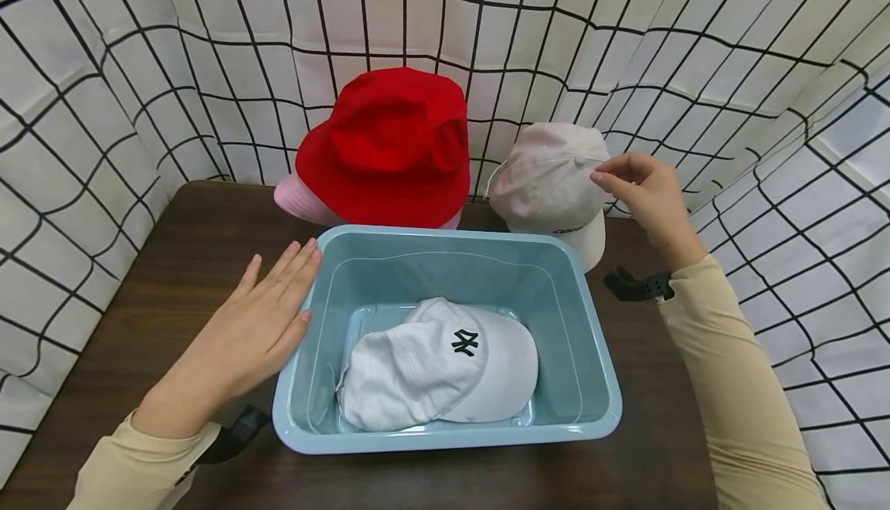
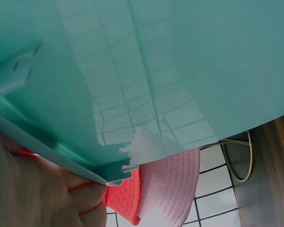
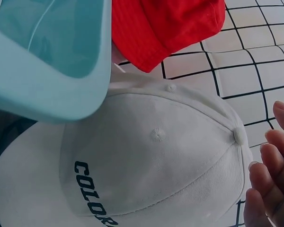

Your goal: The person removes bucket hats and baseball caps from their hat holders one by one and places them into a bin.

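A white baseball cap (image 1: 445, 363) with a black monogram on its front lies inside the light blue plastic tub (image 1: 445, 436). My left hand (image 1: 260, 321) rests at the tub's left rim, fingers straight; in the left wrist view, the hand (image 2: 52, 194) is beside the tub's outer wall (image 2: 189, 71). Behind the tub's right back corner sits a cream baseball cap (image 1: 552, 174), its dark lettering showing in the right wrist view. Close to this cap's crown is my right hand (image 1: 643, 193), fingers loosely bent and nothing held. Its fingertips are just off the cap (image 3: 151, 165) in the right wrist view.
A red bucket hat (image 1: 403, 147) sits on a pink hat (image 1: 306, 199) behind the tub. The dark wooden table (image 1: 139, 324) meets a white cloth wall with a black grid (image 1: 229, 69) at the back and sides.
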A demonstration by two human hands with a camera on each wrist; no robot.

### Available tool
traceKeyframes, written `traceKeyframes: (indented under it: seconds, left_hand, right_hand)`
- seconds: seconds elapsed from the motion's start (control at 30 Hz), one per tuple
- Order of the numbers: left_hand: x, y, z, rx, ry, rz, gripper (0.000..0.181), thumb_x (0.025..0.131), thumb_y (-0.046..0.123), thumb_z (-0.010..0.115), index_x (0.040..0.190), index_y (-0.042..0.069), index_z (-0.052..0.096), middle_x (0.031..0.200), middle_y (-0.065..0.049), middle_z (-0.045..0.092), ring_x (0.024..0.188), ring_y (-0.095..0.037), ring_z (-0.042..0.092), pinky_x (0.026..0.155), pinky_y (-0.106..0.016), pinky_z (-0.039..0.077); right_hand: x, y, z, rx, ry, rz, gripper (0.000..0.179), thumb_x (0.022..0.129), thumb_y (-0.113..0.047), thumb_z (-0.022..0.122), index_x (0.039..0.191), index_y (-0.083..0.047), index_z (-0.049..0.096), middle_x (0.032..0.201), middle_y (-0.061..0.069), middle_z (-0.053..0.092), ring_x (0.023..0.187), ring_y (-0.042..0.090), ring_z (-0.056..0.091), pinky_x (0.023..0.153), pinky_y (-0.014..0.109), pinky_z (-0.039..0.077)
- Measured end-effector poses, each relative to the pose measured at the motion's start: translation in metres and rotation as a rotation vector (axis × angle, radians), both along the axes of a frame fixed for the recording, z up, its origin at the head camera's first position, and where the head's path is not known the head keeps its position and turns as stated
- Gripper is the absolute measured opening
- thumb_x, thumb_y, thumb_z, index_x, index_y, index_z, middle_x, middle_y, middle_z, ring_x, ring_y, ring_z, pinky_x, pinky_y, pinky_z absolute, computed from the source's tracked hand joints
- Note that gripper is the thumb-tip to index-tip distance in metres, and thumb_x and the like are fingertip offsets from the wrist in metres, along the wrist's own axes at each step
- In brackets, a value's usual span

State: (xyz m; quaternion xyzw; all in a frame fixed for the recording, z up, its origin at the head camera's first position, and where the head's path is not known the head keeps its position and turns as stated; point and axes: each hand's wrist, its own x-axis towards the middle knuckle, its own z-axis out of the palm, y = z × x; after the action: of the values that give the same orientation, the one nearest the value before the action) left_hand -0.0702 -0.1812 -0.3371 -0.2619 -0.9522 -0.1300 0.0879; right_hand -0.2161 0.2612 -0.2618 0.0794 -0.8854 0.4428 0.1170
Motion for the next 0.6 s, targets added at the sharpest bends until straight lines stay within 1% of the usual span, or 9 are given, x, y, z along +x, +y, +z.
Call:
traceKeyframes:
  seconds: [0.17, 0.4, 0.6]
  left_hand:
    - [0.0003, -0.0006, 0.0001, -0.001, 0.004, -0.001, 0.068, 0.092, 0.023, 0.048, 0.148, -0.003, 0.021, 0.154, -0.018, 0.02, 0.142, -0.033, 0.012, 0.113, -0.051, -0.003]
    - [0.0006, -0.0004, -0.0008, 0.011, 0.019, -0.002, 0.067, 0.092, 0.023, 0.048, 0.148, -0.003, 0.02, 0.154, -0.018, 0.019, 0.143, -0.032, 0.011, 0.113, -0.049, -0.004]
    - [0.0008, 0.0002, -0.0016, 0.017, 0.021, -0.002, 0.068, 0.093, 0.023, 0.046, 0.149, -0.001, 0.017, 0.154, -0.017, 0.018, 0.143, -0.032, 0.012, 0.113, -0.049, -0.004]
  right_hand:
    - [-0.0019, 0.0002, 0.0018, -0.002, 0.012, -0.01, 0.021, 0.086, -0.022, 0.07, 0.096, -0.004, 0.067, 0.079, -0.01, 0.062, 0.074, 0.009, 0.052, 0.064, 0.021, 0.04]
    - [-0.0064, 0.0003, 0.0017, 0.051, 0.058, -0.06, 0.028, 0.086, -0.023, 0.07, 0.101, 0.0, 0.066, 0.079, -0.011, 0.06, 0.075, 0.008, 0.052, 0.062, 0.02, 0.038]
    - [-0.0102, -0.0002, -0.001, 0.059, 0.05, -0.108, 0.033, 0.086, -0.023, 0.07, 0.107, 0.001, 0.063, 0.089, -0.008, 0.059, 0.083, 0.005, 0.052, 0.067, 0.019, 0.041]
